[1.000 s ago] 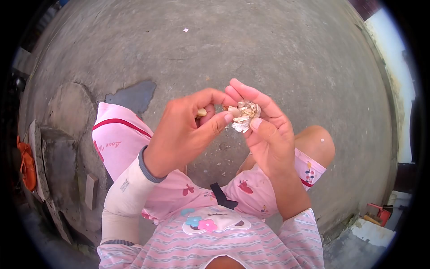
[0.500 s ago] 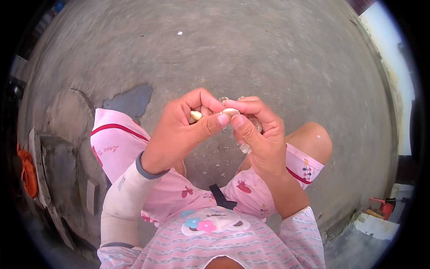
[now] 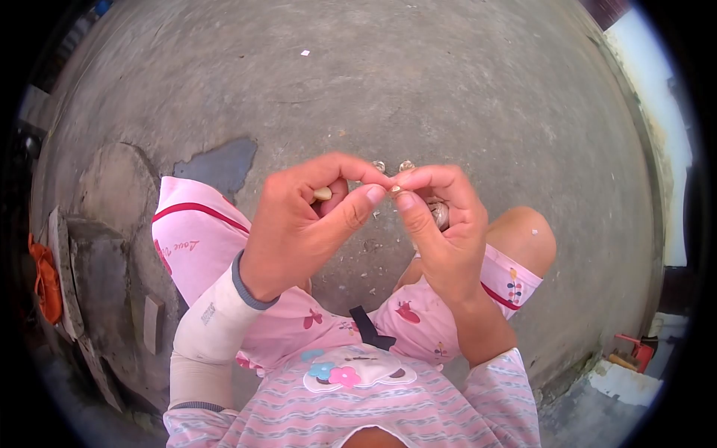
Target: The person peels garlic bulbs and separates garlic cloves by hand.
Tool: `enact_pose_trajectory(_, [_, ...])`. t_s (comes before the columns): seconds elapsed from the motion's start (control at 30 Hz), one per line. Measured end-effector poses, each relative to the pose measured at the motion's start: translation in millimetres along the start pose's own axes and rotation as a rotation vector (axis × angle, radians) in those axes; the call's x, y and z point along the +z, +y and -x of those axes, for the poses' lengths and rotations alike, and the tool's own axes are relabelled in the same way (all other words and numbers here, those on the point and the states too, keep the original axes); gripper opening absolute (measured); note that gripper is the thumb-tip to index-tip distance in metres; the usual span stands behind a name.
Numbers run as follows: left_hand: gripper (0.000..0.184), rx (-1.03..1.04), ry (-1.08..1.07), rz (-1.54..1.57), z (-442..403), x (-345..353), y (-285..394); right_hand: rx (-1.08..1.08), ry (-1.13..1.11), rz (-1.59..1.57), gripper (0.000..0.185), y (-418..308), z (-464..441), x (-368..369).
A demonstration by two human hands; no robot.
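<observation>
My left hand (image 3: 299,216) is closed, with a pale peeled garlic clove (image 3: 322,193) tucked in its curled fingers. Its thumb and forefinger tips meet those of my right hand (image 3: 448,228). Between the right thumb and forefinger sits a small garlic clove (image 3: 395,190), mostly covered by the fingertips. Against the right palm rests a papery garlic bulb (image 3: 441,215), partly hidden by the thumb and fingers. Just beyond the fingertips, two more garlic bulbs, one on the left (image 3: 379,166) and one on the right (image 3: 406,165), show on the ground.
Bits of skin (image 3: 364,272) are scattered on the concrete floor (image 3: 448,89) between my knees. A dark wet patch (image 3: 220,168) lies at the left, near stone slabs (image 3: 101,276) and an orange cloth-like thing (image 3: 46,284). At the right is a red-handled tool (image 3: 635,351).
The clove between the fingertips has turned and shows less than before. My hands have drawn slightly apart, and the bulbs on the ground show more clearly.
</observation>
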State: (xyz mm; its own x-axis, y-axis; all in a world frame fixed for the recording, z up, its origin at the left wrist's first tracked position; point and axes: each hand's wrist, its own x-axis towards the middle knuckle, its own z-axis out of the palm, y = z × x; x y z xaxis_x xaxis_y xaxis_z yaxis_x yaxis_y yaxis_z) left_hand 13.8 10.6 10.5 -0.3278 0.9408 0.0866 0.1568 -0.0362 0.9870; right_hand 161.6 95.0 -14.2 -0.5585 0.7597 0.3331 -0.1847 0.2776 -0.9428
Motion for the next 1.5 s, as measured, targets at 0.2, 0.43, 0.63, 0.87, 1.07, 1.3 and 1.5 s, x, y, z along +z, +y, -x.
enact_pose_trajectory(0.2, [0.011,-0.025,-0.01,-0.069,0.0,-2.3,-1.6,0.014,0.003,0.054,0.007,-0.6,0.6,1.2])
enact_pose_trajectory(0.43, [0.011,-0.063,-0.025,-0.102,1.4,-2.4,-0.8,0.04,0.029,0.004,0.007,4.9,4.6,3.3])
enact_pose_trajectory(0.63, [0.008,-0.114,-0.007,-0.074,1.9,0.7,-3.7,0.185,0.049,-0.131,0.006,-4.5,7.8,8.9])
enact_pose_trajectory(0.87, [0.005,-0.109,-0.038,-0.089,-0.1,-3.7,-3.1,0.172,0.034,-0.123,0.009,0.4,4.3,5.1])
enact_pose_trajectory(1.07, [0.006,-0.05,0.083,-0.063,-1.5,5.0,-6.3,0.106,-0.003,0.001,0.011,-1.8,5.1,8.6])
enact_pose_trajectory(1.3, [0.001,-0.125,0.001,0.16,-0.5,2.7,-1.1,0.331,-0.001,-0.35,0.014,-3.0,2.1,1.9])
enact_pose_trajectory(1.5, [0.003,-0.05,0.044,0.094,-3.5,-2.5,3.0,0.363,0.017,-0.513,0.017,3.1,-0.3,-0.9])
